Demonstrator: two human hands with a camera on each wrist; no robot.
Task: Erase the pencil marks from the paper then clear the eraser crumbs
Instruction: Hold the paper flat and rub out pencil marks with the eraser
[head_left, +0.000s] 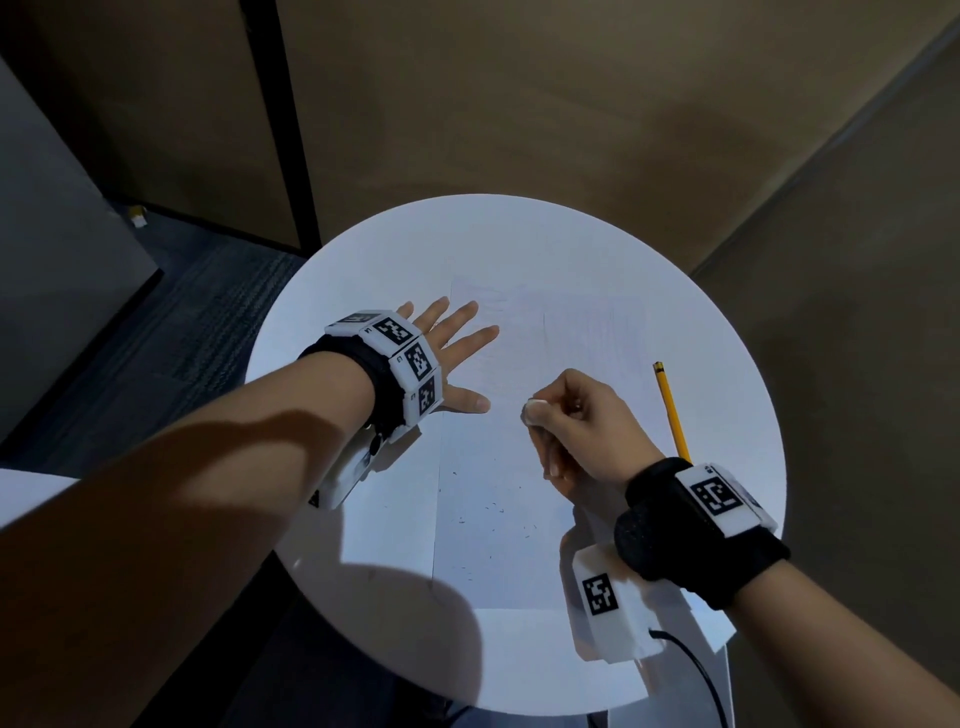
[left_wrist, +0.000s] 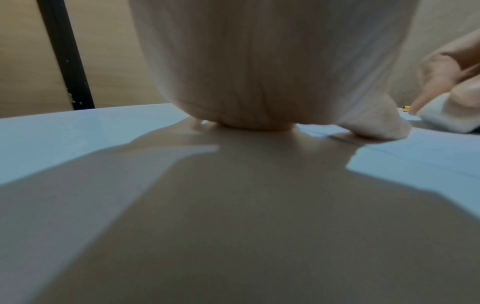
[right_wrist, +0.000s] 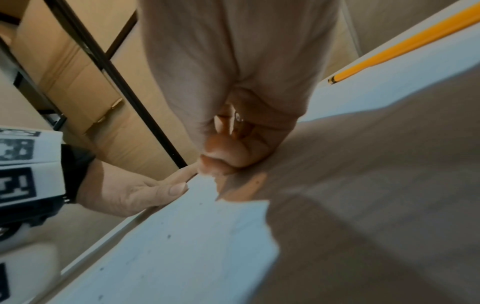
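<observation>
From above, head view: round white table (head_left: 363, 249) carrying the paper (head_left: 498, 519), laid lengthwise away from the person.
Left hand (head_left: 452, 348): pressed flat on the paper's left edge, fingers straight and spread, nothing held.
Right hand (head_left: 582, 421): curled into a fist, white eraser (head_left: 531, 410) pinched at the fingertips and set against the sheet near its middle.
Pencil marks: faint grey shading visible on the far half of the sheet; too pale to judge how much remained.
Eraser crumbs (head_left: 493, 512): dark specks scattered over the near half, not yet cleared.
Pencil (head_left: 671, 410): yellow, lying on the table just right of the sheet, untouched.

Left wrist view: palm of the left hand (left_wrist: 246, 72) filling the upper frame, its heel down on the table; thumb tip resting on the paper edge.
Eraser (left_wrist: 441, 119): seen at far right between finger and thumb of the right hand (left_wrist: 457, 67), base touching the sheet.

Right wrist view: right hand (right_wrist: 233, 82) closed tight, eraser itself hidden behind the fingers.
Left hand (right_wrist: 135, 191): thumb and fingers lying straight along the paper (right_wrist: 187, 236) edge.
Crumbs: small specks dotted on the lit strip of sheet.

Progress, as judged: erasing under way, probably partly done; remaining marks to rub out, then all crumbs to sweep off.
</observation>
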